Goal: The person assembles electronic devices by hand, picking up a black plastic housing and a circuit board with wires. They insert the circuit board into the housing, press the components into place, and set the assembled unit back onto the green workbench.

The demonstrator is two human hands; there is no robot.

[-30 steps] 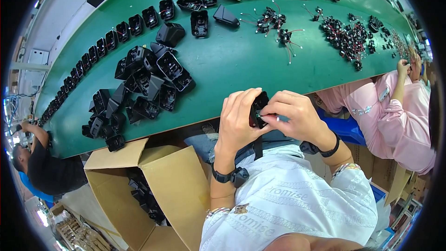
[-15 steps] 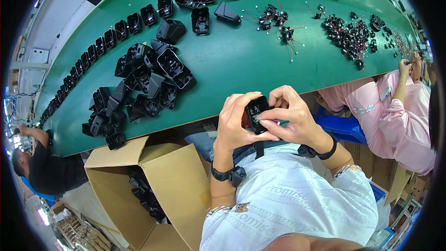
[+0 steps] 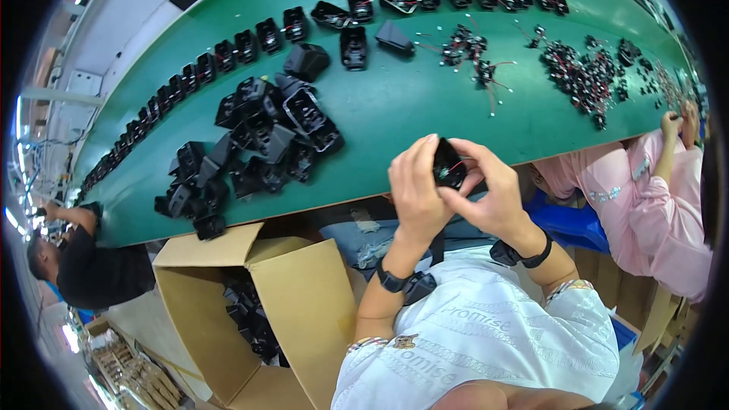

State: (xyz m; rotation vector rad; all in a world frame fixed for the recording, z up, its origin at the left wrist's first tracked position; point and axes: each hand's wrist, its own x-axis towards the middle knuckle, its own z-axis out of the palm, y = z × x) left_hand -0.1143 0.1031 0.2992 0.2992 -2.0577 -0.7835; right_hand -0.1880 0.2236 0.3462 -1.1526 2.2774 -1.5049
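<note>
Between my two hands, just off the table's near edge, is a black plastic housing (image 3: pixel 448 165) with its open side up and a red wire at its right. My left hand (image 3: pixel 418 190) is wrapped round its left side. My right hand (image 3: pixel 490 190) closes on its right side, thumb low and fingers bent behind it. Part of the housing is hidden by my fingers. To the left on the green table (image 3: pixel 410 99) lies a heap of similar black housings (image 3: pixel 258 133). Small black parts with wires (image 3: pixel 465 45) lie farther off.
A long curved row of housings (image 3: pixel 244 45) lines the table's far side. At right is a pile of wired parts (image 3: pixel 581 76). An open cardboard box (image 3: pixel 304 311) with black housings stands below the table. Co-workers sit at left (image 3: pixel 99 266) and right, in pink (image 3: pixel 645 212).
The view has shifted, so the table's contents sit farther right. My hands have tilted the housing, and my right fingers have moved from inside it to its right side.
</note>
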